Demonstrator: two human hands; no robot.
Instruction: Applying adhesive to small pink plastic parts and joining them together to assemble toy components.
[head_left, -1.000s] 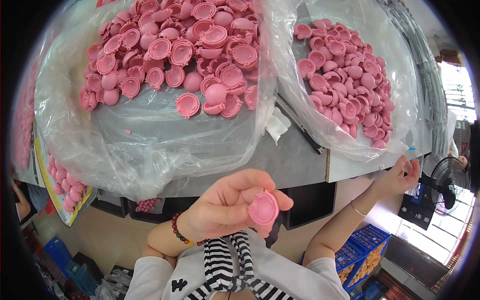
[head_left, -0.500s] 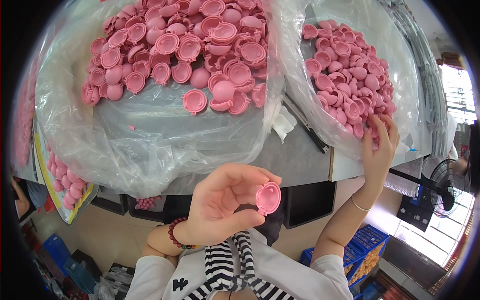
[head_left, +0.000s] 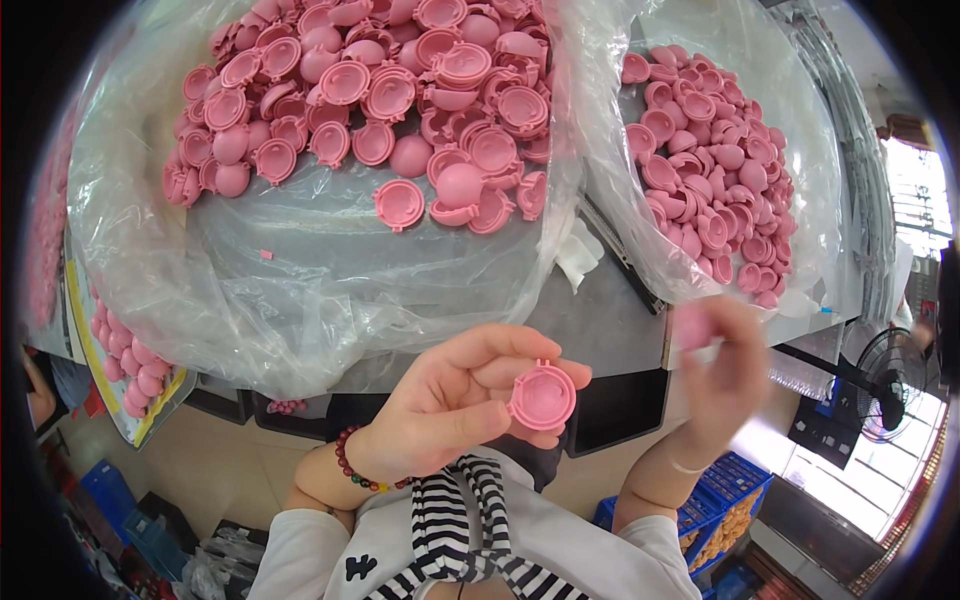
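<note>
My left hand pinches a pink plastic half shell by its rim, with the hollow side facing up and small tabs on its edge. To the right, my right hand is smeared by motion and carries a pink shell piece at its fingertips; which way that piece faces cannot be made out. Beyond my right hand lies a pile of smaller pink half shells in a clear plastic bag. A larger heap of pink half shells with tabbed rims fills the bag at the far left.
A dark metal strip and a scrap of white tissue lie between the bags on the grey table. Assembled-looking pink balls sit at the left edge. Black bins stand below the table, blue crates at right.
My right hand has come away from the right-hand pile toward me, with a pink piece in it. My left hand has turned its half shell so the hollow faces up more fully.
</note>
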